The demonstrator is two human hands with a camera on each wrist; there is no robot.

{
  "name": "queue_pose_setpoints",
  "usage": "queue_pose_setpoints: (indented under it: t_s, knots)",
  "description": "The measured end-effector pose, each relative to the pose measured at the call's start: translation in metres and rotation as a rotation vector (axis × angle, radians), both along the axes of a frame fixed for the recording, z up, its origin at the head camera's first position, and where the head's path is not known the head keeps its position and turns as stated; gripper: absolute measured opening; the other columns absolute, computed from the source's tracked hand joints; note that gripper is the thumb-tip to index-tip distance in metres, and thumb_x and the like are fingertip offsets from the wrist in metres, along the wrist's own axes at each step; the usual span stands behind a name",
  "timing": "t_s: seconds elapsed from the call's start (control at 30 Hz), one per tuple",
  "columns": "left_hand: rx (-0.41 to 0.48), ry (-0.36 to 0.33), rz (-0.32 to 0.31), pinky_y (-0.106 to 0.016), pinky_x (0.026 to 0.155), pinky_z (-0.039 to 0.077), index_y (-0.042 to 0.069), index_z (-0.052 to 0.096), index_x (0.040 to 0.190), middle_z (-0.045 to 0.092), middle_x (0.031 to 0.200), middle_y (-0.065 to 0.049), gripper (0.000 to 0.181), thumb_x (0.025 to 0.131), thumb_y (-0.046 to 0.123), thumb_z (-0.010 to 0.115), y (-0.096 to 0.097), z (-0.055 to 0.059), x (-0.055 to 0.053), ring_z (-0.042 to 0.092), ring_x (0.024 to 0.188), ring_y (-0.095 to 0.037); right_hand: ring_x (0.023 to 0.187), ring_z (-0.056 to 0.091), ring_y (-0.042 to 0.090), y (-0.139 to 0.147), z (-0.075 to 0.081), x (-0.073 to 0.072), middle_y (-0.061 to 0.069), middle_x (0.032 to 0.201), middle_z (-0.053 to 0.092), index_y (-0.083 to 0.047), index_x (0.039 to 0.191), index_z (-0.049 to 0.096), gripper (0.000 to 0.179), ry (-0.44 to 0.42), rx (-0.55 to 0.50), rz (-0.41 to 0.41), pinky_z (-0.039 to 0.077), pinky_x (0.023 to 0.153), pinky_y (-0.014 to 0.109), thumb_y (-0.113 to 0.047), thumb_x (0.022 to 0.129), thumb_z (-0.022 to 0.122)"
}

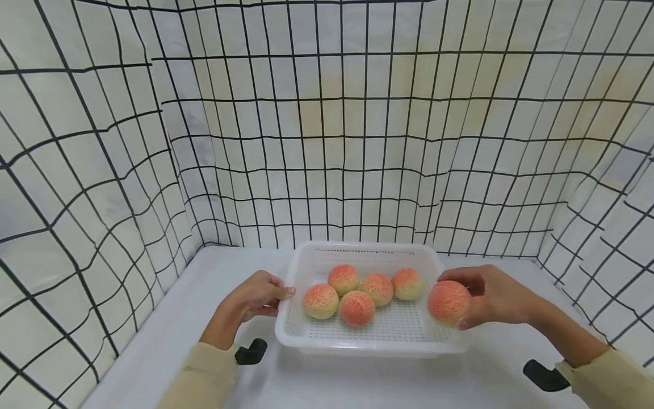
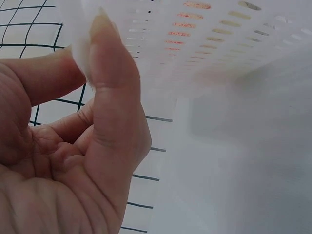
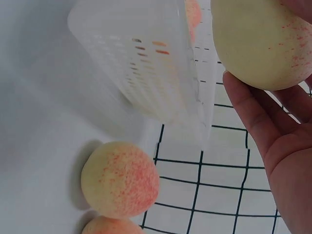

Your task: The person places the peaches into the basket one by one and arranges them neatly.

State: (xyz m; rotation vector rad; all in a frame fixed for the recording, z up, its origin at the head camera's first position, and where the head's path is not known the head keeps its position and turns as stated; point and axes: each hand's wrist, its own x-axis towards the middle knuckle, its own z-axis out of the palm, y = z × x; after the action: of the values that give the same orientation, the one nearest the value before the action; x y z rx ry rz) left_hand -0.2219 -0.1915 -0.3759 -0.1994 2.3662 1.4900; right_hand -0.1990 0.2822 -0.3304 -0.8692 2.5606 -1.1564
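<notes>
A white perforated plastic basket point(image 1: 409, 343) stands on the table with several red-and-yellow peaches point(image 1: 357, 308) inside. My left hand point(image 1: 258, 296) pinches the basket's left rim between thumb and fingers. In the left wrist view the thumb point(image 2: 114, 63) lies against the basket wall point(image 2: 161, 29). My right hand point(image 1: 490, 295) grips one peach point(image 1: 448, 302) over the basket's right rim. From the right wrist view, this held peach point(image 3: 258, 44) is seen from its pale yellow side, above the rim. Beside the basket, another peach point(image 3: 120, 179) rests on the table, with part of one more point(image 3: 112, 226) below it.
A white tabletop point(image 1: 347, 386) lies under the basket. Black grid netting point(image 1: 327, 136) over white sheeting rises at the back and on both sides. A dark wrist-worn piece point(image 1: 250, 352) sits at the left sleeve, and a similar one point(image 1: 545, 376) at the right.
</notes>
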Motion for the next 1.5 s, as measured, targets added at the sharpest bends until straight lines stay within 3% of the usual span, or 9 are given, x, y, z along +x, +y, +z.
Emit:
queue_pose_setpoints:
  t_s: [0.4, 0.83, 1.2, 1.5]
  knots:
    - [0.006, -0.002, -0.004, -0.030, 0.065, 0.060, -0.003, 0.074, 0.108, 0.077, 0.097, -0.012, 0.025, 0.099, 0.020, 0.072, 0.001, -0.003, 0.002, 0.069, 0.076, -0.020, 0.103, 0.072, 0.012, -0.022, -0.006, -0.013, 0.005, 0.124, 0.073, -0.014, 0.131, 0.067, 0.070, 0.013, 0.043, 0.063, 0.059, 0.090, 0.023, -0.024, 0.068, 0.095]
    - [0.028, -0.006, 0.002, -0.030, 0.064, 0.060, -0.003, 0.075, 0.107, 0.077, 0.095, -0.011, 0.024, 0.098, 0.019, 0.073, 0.000, -0.004, 0.002, 0.068, 0.075, -0.019, 0.109, 0.069, 0.006, -0.042, -0.013, -0.021, 0.005, 0.132, 0.071, -0.010, 0.134, 0.066, 0.075, 0.030, 0.108, 0.087, 0.056, 0.093, 0.021, -0.029, 0.068, 0.094]
    - [0.038, -0.012, -0.010, -0.028, 0.062, 0.057, -0.004, 0.075, 0.104, 0.076, 0.090, -0.009, 0.024, 0.097, 0.019, 0.074, -0.002, -0.004, 0.000, 0.066, 0.071, -0.017, 0.108, 0.070, 0.012, -0.058, -0.016, -0.030, 0.002, 0.132, 0.071, -0.013, 0.137, 0.065, 0.077, -0.010, 0.124, 0.094, 0.057, 0.093, 0.027, -0.026, 0.068, 0.095]
    - [0.031, -0.013, 0.012, -0.028, 0.062, 0.057, 0.000, 0.075, 0.098, 0.076, 0.090, -0.009, 0.019, 0.097, 0.019, 0.075, -0.002, -0.002, -0.002, 0.065, 0.071, -0.017, 0.112, 0.069, 0.013, -0.068, -0.022, -0.039, 0.004, 0.134, 0.070, -0.007, 0.137, 0.065, 0.078, -0.005, 0.128, 0.113, 0.055, 0.095, 0.020, -0.025, 0.068, 0.095]
